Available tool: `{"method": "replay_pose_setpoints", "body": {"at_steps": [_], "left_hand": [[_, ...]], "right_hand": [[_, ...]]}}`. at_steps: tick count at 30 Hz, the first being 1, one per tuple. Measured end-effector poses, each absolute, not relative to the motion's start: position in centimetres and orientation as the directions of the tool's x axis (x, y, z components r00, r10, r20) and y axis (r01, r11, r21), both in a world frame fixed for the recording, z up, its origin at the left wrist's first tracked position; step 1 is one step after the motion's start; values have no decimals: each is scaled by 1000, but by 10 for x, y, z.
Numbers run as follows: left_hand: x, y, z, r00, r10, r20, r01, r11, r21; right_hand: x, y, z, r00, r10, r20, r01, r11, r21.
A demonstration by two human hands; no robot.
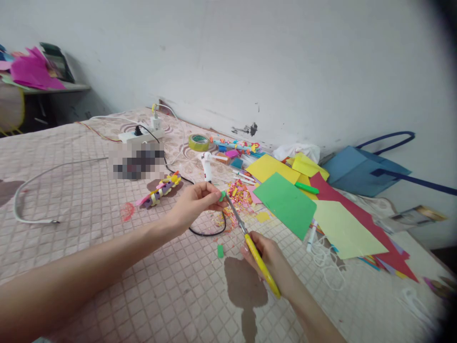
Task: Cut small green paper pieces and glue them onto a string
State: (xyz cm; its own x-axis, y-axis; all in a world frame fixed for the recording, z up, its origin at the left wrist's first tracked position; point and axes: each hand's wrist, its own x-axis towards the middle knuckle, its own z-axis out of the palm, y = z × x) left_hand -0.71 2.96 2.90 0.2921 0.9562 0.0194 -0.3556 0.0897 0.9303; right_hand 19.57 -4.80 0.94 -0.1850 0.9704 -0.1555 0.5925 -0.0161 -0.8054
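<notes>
My left hand (200,202) pinches a small piece of green paper (223,196) between thumb and fingers. In my right hand (266,257) is a pair of scissors with yellow handles (260,262); the metal blades point up and left, their tips at the green piece. Whether the blades are parted I cannot tell. A second small green scrap (220,251) lies on the cloth below my hands. Just behind them is a heap of colourful paper clippings (241,193). A white glue gun (206,166) stands beyond my left hand.
Sheets of green paper (285,202), yellow paper (266,169) and red paper (360,214) lie to the right, near a blue bag (364,169). Tape (199,142), a decorated paper stick (159,190) and a power strip (141,136) sit further back. A black cord (209,234) loops below my left hand.
</notes>
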Motion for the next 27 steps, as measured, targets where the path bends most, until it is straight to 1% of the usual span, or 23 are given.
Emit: {"method": "replay_pose_setpoints", "body": {"at_steps": [11, 27], "left_hand": [[-11, 32, 34, 322, 946, 49, -244, 33, 969], [-14, 34, 33, 326, 945, 32, -281, 64, 958]], "right_hand": [[198, -47, 7, -200, 973, -113, 605, 32, -796], [196, -47, 10, -205, 962, -181, 536, -44, -843]]}}
